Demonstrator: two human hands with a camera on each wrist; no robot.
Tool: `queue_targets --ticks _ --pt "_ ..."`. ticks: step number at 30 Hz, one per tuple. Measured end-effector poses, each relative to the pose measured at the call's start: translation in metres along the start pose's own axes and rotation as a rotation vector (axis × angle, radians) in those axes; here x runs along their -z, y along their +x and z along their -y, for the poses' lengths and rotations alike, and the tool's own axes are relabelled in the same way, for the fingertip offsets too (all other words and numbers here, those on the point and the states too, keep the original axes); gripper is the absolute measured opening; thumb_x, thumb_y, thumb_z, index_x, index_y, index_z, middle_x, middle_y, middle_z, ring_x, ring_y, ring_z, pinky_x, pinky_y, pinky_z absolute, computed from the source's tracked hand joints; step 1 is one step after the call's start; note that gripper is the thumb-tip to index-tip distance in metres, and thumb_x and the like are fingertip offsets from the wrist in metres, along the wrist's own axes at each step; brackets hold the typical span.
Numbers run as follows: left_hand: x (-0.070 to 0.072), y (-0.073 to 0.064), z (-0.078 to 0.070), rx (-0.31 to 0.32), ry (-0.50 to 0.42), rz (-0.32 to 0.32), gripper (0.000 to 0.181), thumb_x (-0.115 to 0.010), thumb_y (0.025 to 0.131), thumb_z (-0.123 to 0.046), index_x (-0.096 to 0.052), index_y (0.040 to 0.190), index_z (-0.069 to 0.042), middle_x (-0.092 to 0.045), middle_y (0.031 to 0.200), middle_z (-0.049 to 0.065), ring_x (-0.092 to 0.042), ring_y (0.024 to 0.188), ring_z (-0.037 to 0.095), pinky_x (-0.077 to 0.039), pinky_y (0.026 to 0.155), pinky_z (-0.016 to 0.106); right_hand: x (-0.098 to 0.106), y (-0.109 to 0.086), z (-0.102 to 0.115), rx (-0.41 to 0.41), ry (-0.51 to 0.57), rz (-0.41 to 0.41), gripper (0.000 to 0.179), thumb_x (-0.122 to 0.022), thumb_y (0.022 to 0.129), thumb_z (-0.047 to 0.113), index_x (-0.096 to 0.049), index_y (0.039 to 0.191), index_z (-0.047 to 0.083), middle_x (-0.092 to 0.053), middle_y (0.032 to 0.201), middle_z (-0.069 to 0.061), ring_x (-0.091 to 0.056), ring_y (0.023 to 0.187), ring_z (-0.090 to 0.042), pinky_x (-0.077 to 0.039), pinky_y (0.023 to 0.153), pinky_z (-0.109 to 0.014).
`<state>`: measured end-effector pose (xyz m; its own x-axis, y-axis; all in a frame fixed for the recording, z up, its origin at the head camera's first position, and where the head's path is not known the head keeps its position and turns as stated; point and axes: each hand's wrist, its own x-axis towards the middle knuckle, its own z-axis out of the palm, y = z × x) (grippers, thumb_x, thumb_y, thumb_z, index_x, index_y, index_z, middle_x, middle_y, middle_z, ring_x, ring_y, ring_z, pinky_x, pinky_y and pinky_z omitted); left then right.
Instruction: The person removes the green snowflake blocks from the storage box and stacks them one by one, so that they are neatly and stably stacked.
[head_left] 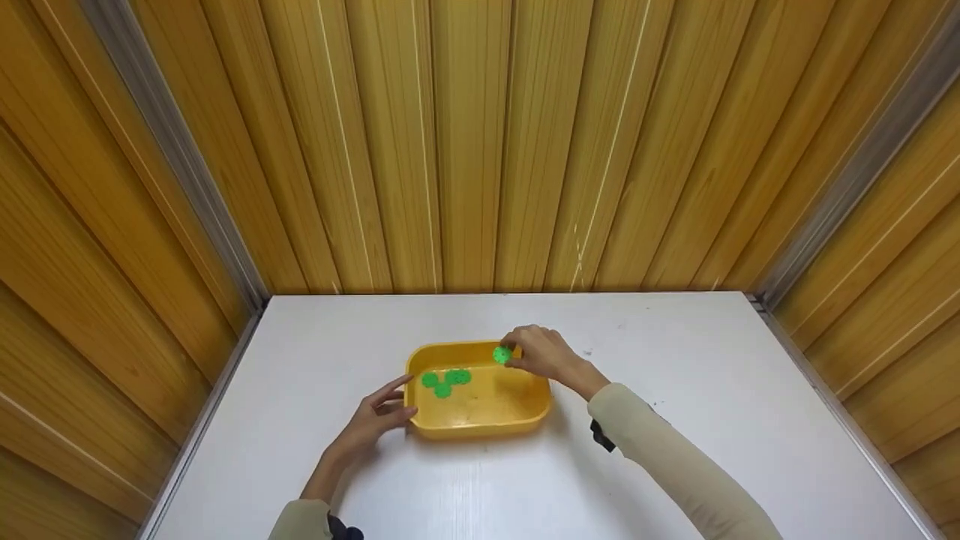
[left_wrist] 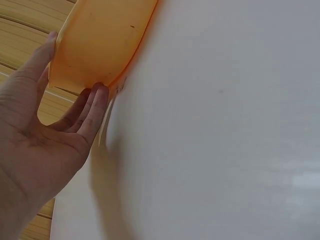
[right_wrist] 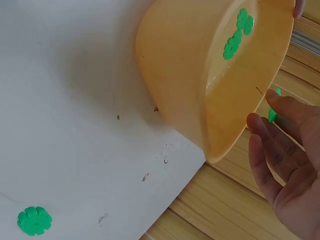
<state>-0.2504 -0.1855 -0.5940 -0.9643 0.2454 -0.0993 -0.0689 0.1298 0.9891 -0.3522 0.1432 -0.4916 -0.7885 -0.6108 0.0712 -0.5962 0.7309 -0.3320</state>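
A yellow plastic basin (head_left: 480,429) stands on the white table, with several green notched discs (head_left: 443,390) lying on its floor toward the left. My left hand (head_left: 371,421) holds the basin's left end, fingertips and thumb at its rim. In the left wrist view, the fingers (left_wrist: 95,107) press against the basin's outer wall. Above the basin's back right rim, my right hand (head_left: 546,354) pinches another green notched disc (head_left: 502,354) between thumb and fingers. That disc shows edge-on behind the thumb in the right wrist view.
One more green notched disc (right_wrist: 34,220) lies on the white table (right_wrist: 75,165) outside the basin, seen in the right wrist view. Wood-patterned panels (head_left: 472,150) rise behind the table and at both sides, with grey metal posts (head_left: 187,150) at the corners.
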Motion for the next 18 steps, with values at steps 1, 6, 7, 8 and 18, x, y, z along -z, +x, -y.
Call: queue_targets --ticks 1,6,7,8,18 --pt "0.000 0.000 0.000 0.001 0.001 0.000 0.069 -0.070 0.098 -0.027 -0.039 0.158 -0.012 -0.045 0.147 0.030 -0.064 0.121 0.027 -0.058 0.100 0.039 0.003 -0.002 -0.001 -0.001 -0.001 -0.006 0.029 -0.079 0.090 0.017 -0.075 0.116 0.004 -0.076 0.109 -0.010 -0.070 0.100 -0.030 -0.059 0.089 -0.046" --pt "0.001 0.002 0.000 0.010 -0.006 0.004 0.070 -0.071 0.097 -0.027 -0.038 0.158 -0.013 -0.045 0.147 0.029 -0.064 0.122 0.026 -0.058 0.100 0.037 0.014 -0.014 -0.012 -0.004 -0.022 -0.047 0.029 -0.081 0.089 0.019 -0.076 0.114 0.006 -0.075 0.105 -0.008 -0.069 0.094 -0.026 -0.060 0.083 -0.045" --pt "0.001 0.001 0.000 0.014 -0.006 0.001 0.070 -0.071 0.097 -0.027 -0.039 0.158 -0.014 -0.045 0.147 0.029 -0.064 0.122 0.026 -0.057 0.100 0.037 0.016 -0.017 -0.014 -0.003 -0.024 -0.054 0.029 -0.081 0.088 0.019 -0.076 0.114 0.006 -0.075 0.104 -0.008 -0.069 0.091 -0.025 -0.061 0.081 -0.043" --pt "0.001 0.001 0.000 0.018 -0.008 -0.001 0.071 -0.071 0.097 -0.027 -0.039 0.158 -0.014 -0.045 0.147 0.029 -0.064 0.123 0.027 -0.057 0.101 0.038 0.018 -0.019 -0.017 -0.004 -0.026 -0.060 0.030 -0.081 0.088 0.020 -0.076 0.114 0.007 -0.075 0.104 -0.008 -0.069 0.090 -0.024 -0.061 0.079 -0.041" --pt "-0.001 0.000 -0.001 0.031 0.019 -0.025 0.069 -0.071 0.097 -0.030 -0.040 0.158 -0.016 -0.046 0.148 0.028 -0.065 0.122 0.026 -0.057 0.101 0.039 0.034 -0.052 -0.051 -0.064 0.022 -0.091 0.032 -0.082 0.087 0.020 -0.075 0.116 0.006 -0.074 0.103 -0.009 -0.069 0.084 -0.022 -0.062 0.072 -0.033"
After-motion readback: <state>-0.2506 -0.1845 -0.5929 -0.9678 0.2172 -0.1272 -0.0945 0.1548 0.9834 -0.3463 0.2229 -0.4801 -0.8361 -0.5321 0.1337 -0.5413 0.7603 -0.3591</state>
